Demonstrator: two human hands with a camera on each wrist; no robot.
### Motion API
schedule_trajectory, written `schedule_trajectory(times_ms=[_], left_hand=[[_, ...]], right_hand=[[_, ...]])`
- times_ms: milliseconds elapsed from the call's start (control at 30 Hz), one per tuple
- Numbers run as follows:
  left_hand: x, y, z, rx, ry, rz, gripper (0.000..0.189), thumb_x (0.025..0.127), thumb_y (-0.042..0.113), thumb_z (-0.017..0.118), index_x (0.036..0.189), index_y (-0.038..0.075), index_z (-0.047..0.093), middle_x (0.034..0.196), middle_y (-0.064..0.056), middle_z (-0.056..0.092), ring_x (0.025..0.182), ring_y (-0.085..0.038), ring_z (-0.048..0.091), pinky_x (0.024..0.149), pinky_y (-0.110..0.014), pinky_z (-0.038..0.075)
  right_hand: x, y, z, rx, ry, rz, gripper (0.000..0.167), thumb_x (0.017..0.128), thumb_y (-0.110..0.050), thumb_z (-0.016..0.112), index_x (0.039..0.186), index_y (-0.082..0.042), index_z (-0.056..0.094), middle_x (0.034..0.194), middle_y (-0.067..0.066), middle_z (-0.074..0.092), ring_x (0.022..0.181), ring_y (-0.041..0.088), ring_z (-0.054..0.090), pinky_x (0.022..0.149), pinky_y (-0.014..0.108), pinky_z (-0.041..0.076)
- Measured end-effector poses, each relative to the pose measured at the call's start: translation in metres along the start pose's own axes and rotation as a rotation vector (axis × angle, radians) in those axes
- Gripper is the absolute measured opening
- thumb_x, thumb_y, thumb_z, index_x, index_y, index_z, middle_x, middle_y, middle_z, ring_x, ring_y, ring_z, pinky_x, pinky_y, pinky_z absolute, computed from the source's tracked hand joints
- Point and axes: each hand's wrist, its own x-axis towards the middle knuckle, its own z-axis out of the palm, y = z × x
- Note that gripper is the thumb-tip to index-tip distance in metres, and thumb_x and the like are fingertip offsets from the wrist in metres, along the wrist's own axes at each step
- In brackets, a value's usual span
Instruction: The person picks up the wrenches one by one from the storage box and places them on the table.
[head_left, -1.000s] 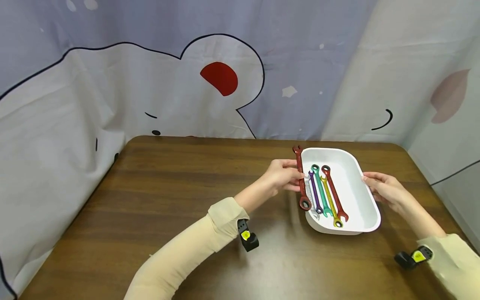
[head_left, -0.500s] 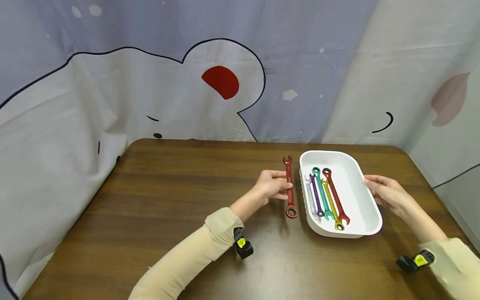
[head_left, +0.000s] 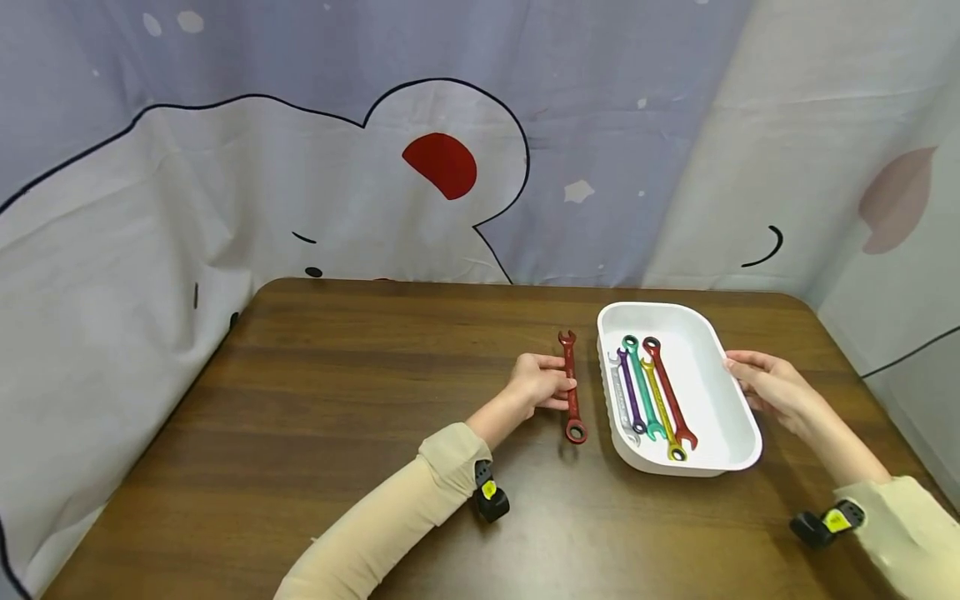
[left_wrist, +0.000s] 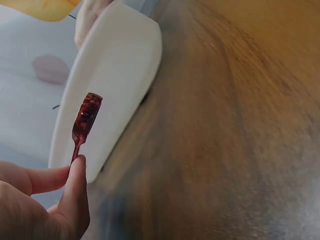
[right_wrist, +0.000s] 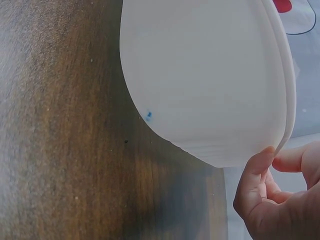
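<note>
As it pinches a wrench point(head_left: 573, 405), the left hand point(head_left: 536, 384) apparently hovers.

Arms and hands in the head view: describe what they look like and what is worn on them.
The left sleeve and right sleeve are long, pale cream and wrinkled. At each cuff sits a black strap with a bright yellow patch and a chunky black block. The left hand and right hand are bare.
</note>
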Motion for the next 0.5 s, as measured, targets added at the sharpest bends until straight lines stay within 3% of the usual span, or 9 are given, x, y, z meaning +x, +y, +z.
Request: schedule_trajectory(times_ms=[500], left_hand=[[0.0073,-0.0116,0.0006,0.067,0.02,0.004,0.038,0.084,-0.009,0.065,0.122,-0.008,0.058,0.109,-0.023,0.069,0.088,-0.03,0.071,0.067,-0.034,0.062]], right_hand=[[-0.0014,0.0007,0.0024,-0.032,0.022,0.013,0.067,0.101,-0.034,0.045,0.144,0.013,0.021,0.081,-0.022,0.056,0.073,-0.004,0.057,0.063,0.019,0.057]])
